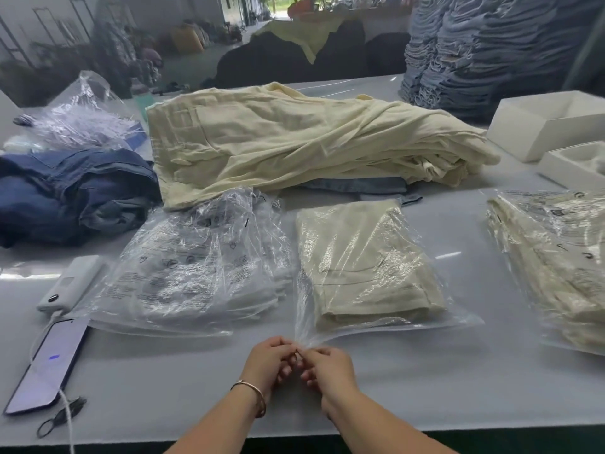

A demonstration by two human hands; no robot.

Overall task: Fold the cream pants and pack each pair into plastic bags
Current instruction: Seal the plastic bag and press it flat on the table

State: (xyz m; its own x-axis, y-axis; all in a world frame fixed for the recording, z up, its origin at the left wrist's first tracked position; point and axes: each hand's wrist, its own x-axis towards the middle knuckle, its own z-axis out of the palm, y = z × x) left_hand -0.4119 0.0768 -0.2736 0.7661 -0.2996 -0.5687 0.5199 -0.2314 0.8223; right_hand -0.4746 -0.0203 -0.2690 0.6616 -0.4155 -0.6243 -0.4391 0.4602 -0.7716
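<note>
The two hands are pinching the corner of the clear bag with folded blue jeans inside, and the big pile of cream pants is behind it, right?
Not quite. The head view shows folded cream pants inside the clear plastic bag, not blue jeans. The rest holds: the left hand and right hand pinch its near corner, and the big pile of cream pants lies behind it.

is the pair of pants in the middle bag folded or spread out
Folded. The cream pants lie as a compact rectangle inside the clear bag, whose near corner the left hand and right hand pinch.
</note>
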